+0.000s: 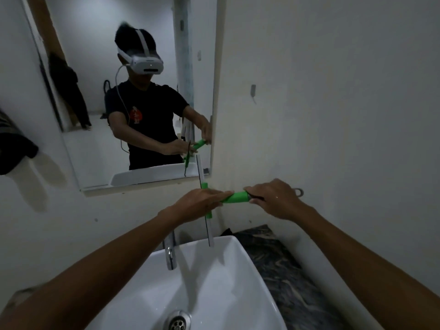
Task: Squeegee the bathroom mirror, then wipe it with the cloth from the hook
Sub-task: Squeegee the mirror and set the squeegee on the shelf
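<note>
A green-handled squeegee (235, 197) hangs in the air below the mirror's lower right corner, over the sink. Its handle lies level and its long thin blade (206, 215) stands upright, reaching from the mirror's bottom edge down to the sink rim. My left hand (202, 203) grips the handle where it meets the blade. My right hand (273, 198) holds the far end of the handle, by a small black loop. The mirror (100, 144) fills the upper left. A dark cloth (14, 144) hangs on the wall at the far left edge.
A white basin (238, 277) with a chrome tap (170, 253) and drain lies below the hands. A dark marbled counter (281, 263) runs to the right of it. A metal ring hook (298, 192) and a small wall fitting (253, 90) sit on the right wall.
</note>
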